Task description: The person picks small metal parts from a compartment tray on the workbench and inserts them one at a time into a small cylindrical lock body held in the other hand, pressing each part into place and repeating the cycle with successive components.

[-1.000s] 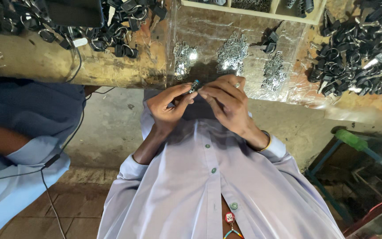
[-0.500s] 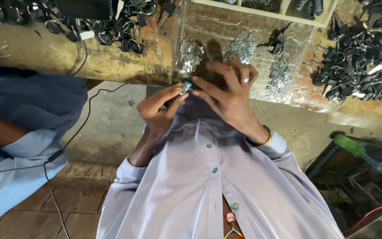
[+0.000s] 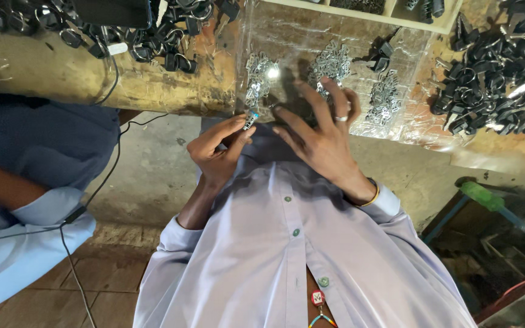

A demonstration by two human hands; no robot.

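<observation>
Hands: left (image 3: 217, 152) pinching small metal piece (image 3: 250, 119) | right (image 3: 320, 136) spread, just beside it

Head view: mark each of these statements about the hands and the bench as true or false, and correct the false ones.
1. The left hand pinches a small slim metal part at its fingertips. True.
2. The right hand is closed in a fist around a tool. False: its fingers are spread open and hold nothing.
3. A ring sits on a finger of the right hand. True.
4. The small shiny metal pieces lie on the floor. False: they lie in clusters on the clear plastic sheet on the bench.
5. Heaps of black parts lie on the bench to the right. True.
</observation>
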